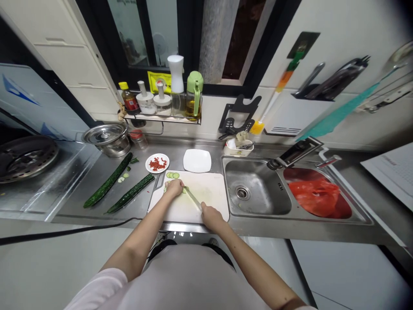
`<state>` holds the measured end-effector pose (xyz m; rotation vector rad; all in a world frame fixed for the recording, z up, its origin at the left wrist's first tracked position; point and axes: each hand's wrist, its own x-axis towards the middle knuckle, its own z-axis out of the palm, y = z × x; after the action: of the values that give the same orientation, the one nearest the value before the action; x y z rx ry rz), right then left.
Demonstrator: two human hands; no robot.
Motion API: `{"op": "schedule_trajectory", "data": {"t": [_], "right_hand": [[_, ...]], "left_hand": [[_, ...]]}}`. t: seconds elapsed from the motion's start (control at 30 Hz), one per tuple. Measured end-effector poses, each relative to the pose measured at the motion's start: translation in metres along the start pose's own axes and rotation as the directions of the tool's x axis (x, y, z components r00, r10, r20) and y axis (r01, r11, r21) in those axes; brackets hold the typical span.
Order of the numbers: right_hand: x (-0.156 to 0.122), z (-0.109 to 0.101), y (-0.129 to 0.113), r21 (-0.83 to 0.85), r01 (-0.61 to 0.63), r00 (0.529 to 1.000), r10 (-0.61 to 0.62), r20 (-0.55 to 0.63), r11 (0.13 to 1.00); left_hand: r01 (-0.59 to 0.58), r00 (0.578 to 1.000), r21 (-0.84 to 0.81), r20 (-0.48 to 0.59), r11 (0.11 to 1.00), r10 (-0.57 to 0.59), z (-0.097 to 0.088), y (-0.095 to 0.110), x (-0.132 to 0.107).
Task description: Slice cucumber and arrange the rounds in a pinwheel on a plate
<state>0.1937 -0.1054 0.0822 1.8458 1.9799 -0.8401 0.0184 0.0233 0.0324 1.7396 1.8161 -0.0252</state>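
My left hand is curled over a piece of cucumber on the white cutting board, fingers closed on it. My right hand grips the handle of a knife, whose blade runs up-left to the cucumber beside my left fingers. A few cut cucumber slices lie at the board's far edge. Most of the held cucumber piece is hidden under my left hand.
Two long cucumbers lie on the steel counter to the left. A small plate of chopped red chilli and an empty white square plate sit behind the board. A double sink with a red bag is on the right; a lidded pot at left.
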Motion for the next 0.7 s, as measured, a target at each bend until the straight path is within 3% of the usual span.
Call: {"op": "schedule_trajectory", "data": {"t": [0.4, 0.7], "right_hand": [[-0.019, 0.010, 0.024, 0.004, 0.009, 1.000, -0.009, -0.009, 1.000], [-0.006, 0.009, 0.046, 0.115, -0.069, 0.981, 0.088, -0.172, 0.991]], "left_hand": [[0.014, 1.000, 0.023, -0.013, 1.000, -0.013, 0.002, -0.002, 0.000], [0.047, 0.997, 0.003, -0.062, 0.999, -0.047, 0.007, 0.000, -0.001]]}}
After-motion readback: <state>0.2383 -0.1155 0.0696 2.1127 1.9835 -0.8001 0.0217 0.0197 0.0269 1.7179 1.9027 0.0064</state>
